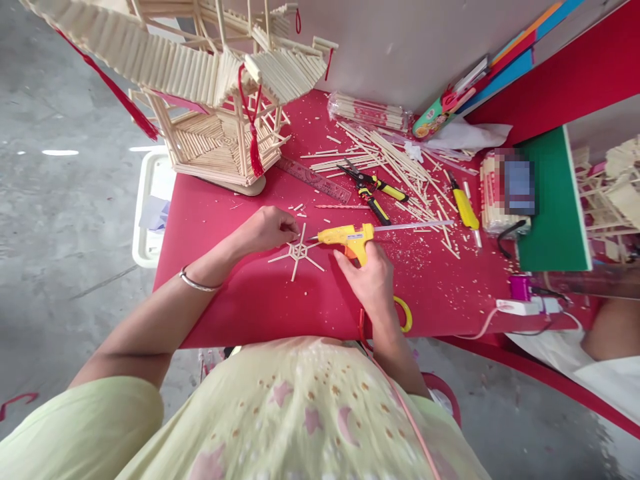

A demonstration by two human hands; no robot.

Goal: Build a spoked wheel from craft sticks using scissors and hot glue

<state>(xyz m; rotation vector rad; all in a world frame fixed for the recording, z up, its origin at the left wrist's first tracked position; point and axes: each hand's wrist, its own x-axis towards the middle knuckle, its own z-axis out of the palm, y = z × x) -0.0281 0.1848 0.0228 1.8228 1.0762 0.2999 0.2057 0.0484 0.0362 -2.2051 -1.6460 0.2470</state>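
A small, flat star of thin, pale wooden sticks (299, 251) lies on the red table top (225, 293), in front of the person. Use the star's middle as the middle of a clock. The left hand (270, 228) is at about 10 o'clock, with its finger and thumb close together near the star. I can't tell if they pinch a tiny stick or nothing. The right hand (373, 277) is at about 4 o'clock, curled around the handle of a yellow plastic glue gun (350, 237). The gun's tip points to 9 o'clock, just beside the star; I can't tell if it touches.

The star looks very light, so even a small bump could slide it. Each stick seems stiff but skinny, and a hard squeeze could snap it. The joints look like the weak spots. The long arms stick out and may break off if pulled. The best place to hold is the small ring in the middle, or a bare arm close to it, with a soft pinch. Fresh glue would be hot and slippery, so fingers should stay off the spot by the tip. The gun looks heavier, and its handle is the safe part.
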